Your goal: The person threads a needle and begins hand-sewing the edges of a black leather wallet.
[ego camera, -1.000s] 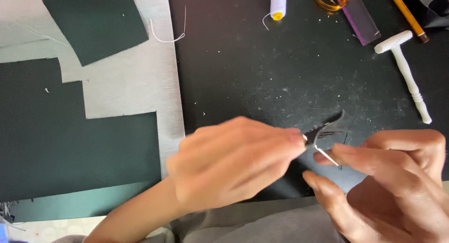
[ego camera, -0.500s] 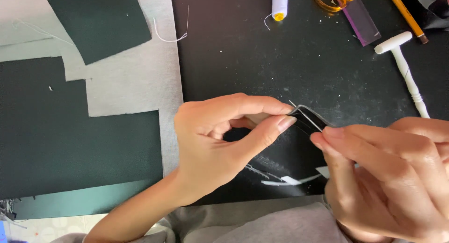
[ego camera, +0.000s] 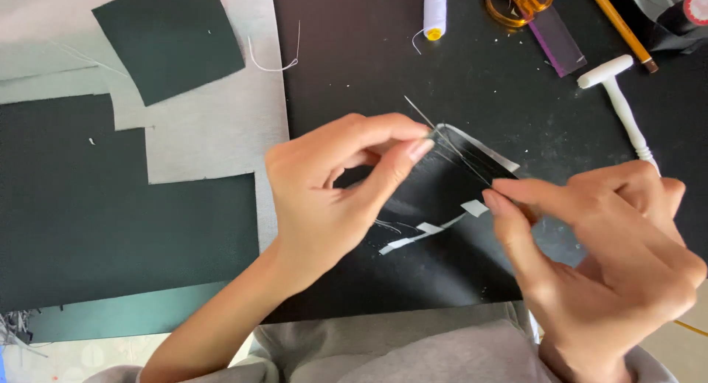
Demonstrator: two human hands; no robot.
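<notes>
Black leather piece [ego camera: 442, 198] pinched by left hand [ego camera: 332, 198], right hand [ego camera: 612, 257] holding needle [ego camera: 450, 141]

The light over my work is soft and even daylight, bright enough, and my left hand [ego camera: 332, 198] and right hand [ego camera: 612, 257] are lit evenly, with only faint shadows on the black mat [ego camera: 413, 66] under them. The mat shows a weak grey shine in the far middle, where small dust specks appear clearly, and the grey cloth [ego camera: 214, 132] at the left looks pale, almost washed out. The focus is sharp in the centre, a little softer at the near edge.
</notes>
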